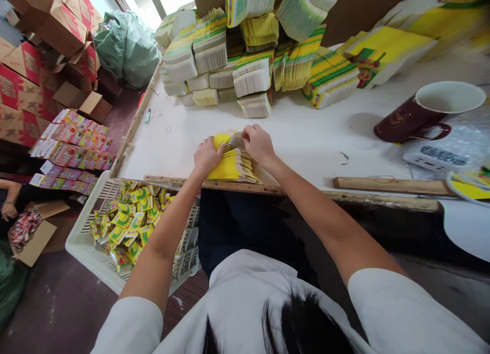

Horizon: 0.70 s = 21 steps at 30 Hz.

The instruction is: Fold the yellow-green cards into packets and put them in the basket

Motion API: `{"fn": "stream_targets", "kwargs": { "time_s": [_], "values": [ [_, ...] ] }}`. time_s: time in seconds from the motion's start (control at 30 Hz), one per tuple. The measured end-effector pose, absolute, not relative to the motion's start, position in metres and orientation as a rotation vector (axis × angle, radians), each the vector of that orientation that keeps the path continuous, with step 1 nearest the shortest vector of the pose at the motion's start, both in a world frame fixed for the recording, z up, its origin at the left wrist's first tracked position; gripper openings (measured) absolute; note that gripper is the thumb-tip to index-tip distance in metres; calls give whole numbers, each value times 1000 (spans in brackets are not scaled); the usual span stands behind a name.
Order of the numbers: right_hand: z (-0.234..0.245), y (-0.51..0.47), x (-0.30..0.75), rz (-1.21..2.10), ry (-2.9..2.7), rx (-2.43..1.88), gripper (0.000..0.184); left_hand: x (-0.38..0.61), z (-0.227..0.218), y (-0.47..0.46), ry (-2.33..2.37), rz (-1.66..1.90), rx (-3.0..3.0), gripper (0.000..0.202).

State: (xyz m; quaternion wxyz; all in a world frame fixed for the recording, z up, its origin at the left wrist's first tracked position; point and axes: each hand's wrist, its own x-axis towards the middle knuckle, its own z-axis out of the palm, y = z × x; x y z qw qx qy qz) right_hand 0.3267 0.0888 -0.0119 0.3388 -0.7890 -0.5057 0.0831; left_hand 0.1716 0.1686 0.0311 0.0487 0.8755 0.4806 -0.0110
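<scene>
A fanned row of yellow paper packets with pale edges lies at the front edge of the white table. My left hand is closed at its left end, thumb and fingers on a yellow packet at the top. Above the row's right end, my right hand is closed in a pinch, the fingertips beside a pale, greyish flap. What sits between those fingertips is too small to make out.
Stacked bundles of printed packets line the table's back. At right are a tilted maroon mug, a white device and a wooden strip. A white crate of small yellow packets stands below left. Cartons and another person's arm are farther left.
</scene>
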Motion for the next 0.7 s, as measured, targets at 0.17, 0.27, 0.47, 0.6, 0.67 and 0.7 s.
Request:
{"fn": "stream_targets", "kwargs": {
  "time_s": [0.17,0.27,0.47,0.6,0.67,0.7],
  "values": [
    [-11,81,325,170,-1419,-2092,27,172,31,169,1472,-43,2669,51],
    [-12,79,323,143,-1410,-2121,27,172,31,169,1466,-31,2674,52],
    [-12,74,317,122,-1428,-2156,30,172,31,169,1487,-48,2658,50],
    [-13,74,317,138,-1387,-2111,28,172,30,168,1489,-31,2667,51],
    [-13,75,317,169,-1364,-2085,26,173,31,168,1492,-34,2668,51],
    [-13,75,318,187,-1358,-2074,25,173,31,168,1494,-38,2667,51]
  ]
}}
